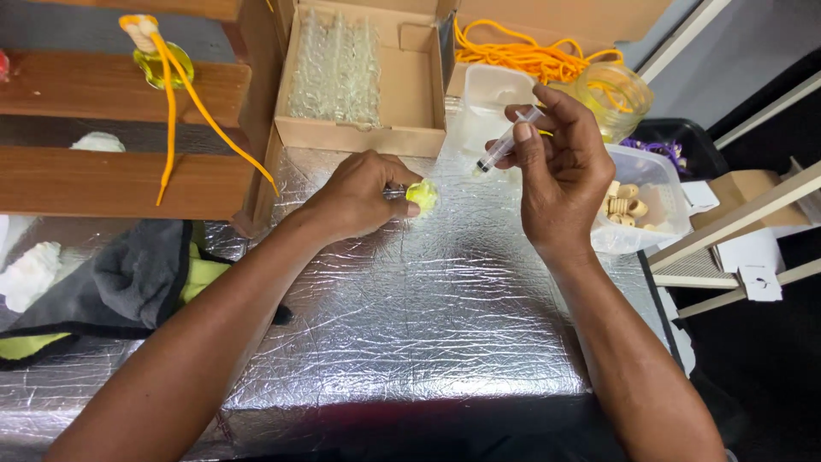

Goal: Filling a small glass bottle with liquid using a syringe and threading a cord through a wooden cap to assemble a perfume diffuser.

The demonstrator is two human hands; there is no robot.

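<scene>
**Two hands over foil: a small yellow bottle and a syringe**

The forearms come up from the bottom edge across the foil-covered table (402, 342). The left hand (359, 197) rests on the foil with its fingers curled round a small yellow bottle (422, 195); the bottle sticks out past the fingertips to the right, with the thumb just below it, and it lies on or just above the foil. The right hand (560, 171) is raised, its fingers closed on a syringe (505, 147). The barrel is pinched between thumb and forefinger, and its dark tip slants down and left toward the bottle, near it but not touching.

Behind the hands stands an open cardboard box (359, 128) of clear glass pieces. A jar (620, 98) trailing orange cord (522, 56) sits at the upper right, beside a clear tub (650, 184) of wooden rings. On the wooden shelf (103, 85) at left stands another bottle with an orange cord. A grey cloth (128, 282) lies at the left edge.
</scene>
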